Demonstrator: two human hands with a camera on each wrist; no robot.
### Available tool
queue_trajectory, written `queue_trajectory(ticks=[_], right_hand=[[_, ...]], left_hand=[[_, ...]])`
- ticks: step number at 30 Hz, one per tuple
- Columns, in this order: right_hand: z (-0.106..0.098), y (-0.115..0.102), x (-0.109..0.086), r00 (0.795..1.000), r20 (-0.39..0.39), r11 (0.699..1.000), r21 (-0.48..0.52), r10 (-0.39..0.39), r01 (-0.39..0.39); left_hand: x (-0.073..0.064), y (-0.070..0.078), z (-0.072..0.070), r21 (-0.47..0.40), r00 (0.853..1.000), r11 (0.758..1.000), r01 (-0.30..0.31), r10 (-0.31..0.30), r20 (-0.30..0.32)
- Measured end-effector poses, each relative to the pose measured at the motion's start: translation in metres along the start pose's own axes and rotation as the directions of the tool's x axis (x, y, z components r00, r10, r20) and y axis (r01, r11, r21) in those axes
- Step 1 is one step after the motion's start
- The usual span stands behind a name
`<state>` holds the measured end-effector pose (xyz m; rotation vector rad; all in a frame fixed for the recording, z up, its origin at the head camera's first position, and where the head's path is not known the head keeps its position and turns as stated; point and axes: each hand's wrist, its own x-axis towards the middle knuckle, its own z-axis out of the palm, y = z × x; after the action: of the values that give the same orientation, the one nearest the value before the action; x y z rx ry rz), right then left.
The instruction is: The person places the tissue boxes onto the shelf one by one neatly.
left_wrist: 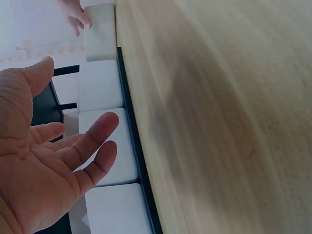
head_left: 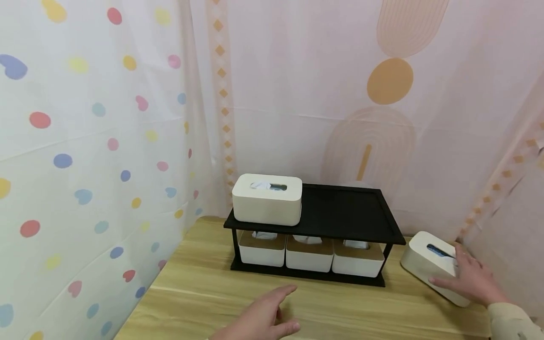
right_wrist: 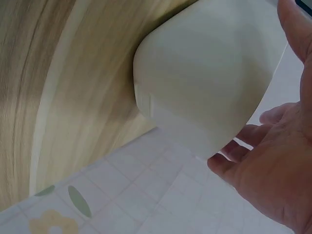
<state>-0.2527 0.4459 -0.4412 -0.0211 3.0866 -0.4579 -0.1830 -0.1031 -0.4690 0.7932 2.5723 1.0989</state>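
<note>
At the right of the table, a white tissue box [head_left: 425, 264] with a slot in its top stands at an angle beside the black rack [head_left: 348, 208]. My right hand [head_left: 476, 278] spans this box, thumb at the near upper edge and fingers at the far side. In the right wrist view its fingertips [right_wrist: 222, 165] meet the edge of the box [right_wrist: 195, 83]. My left hand [head_left: 263, 316] hovers in front of the rack, holding nothing, with fingers loosely bent. Its palm and spread fingers show in the left wrist view.
Another white tissue box [head_left: 267, 208] sits on the left of the rack's top shelf. Under that shelf stand three tissue boxes [head_left: 309, 257] in a row. The wooden table [head_left: 204, 288] meets a dotted curtain [head_left: 97, 189] at left and a pink curtain [head_left: 289, 94] behind.
</note>
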Motion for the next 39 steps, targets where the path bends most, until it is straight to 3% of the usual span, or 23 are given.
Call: queue_trajectory(ticks=[8,19,26,31,36,39], right_hand=[[-0.004,0.006,0.004,0.999,-0.045,0.995,-0.099,-0.023,0.018],[-0.014,0.016,0.009,0.999,0.024,0.99,-0.136,0.039,-0.036],[-0.015,0.018,-0.003,0.988,0.121,0.989,-0.124,0.092,-0.077],[-0.014,0.019,-0.017,0.991,0.127,0.989,-0.144,0.044,-0.025],[-0.014,0.022,-0.029,0.994,0.107,0.984,-0.173,-0.02,0.038],[-0.016,0.024,-0.036,0.99,0.144,0.986,-0.164,-0.007,0.031]], left_hand=[[-0.001,-0.003,0.003,0.017,1.0,1.0,0.013,-0.013,0.016],[0.002,-0.009,0.01,0.037,0.996,0.998,0.043,-0.046,0.072],[0.004,-0.011,0.012,0.001,0.991,0.999,0.045,-0.045,0.13],[0.004,-0.012,0.013,-0.012,0.986,0.999,0.034,-0.032,0.161],[0.003,-0.012,0.012,0.051,0.985,0.998,-0.033,0.024,0.17],[0.003,-0.012,0.011,0.042,0.984,0.999,-0.027,0.019,0.175]])
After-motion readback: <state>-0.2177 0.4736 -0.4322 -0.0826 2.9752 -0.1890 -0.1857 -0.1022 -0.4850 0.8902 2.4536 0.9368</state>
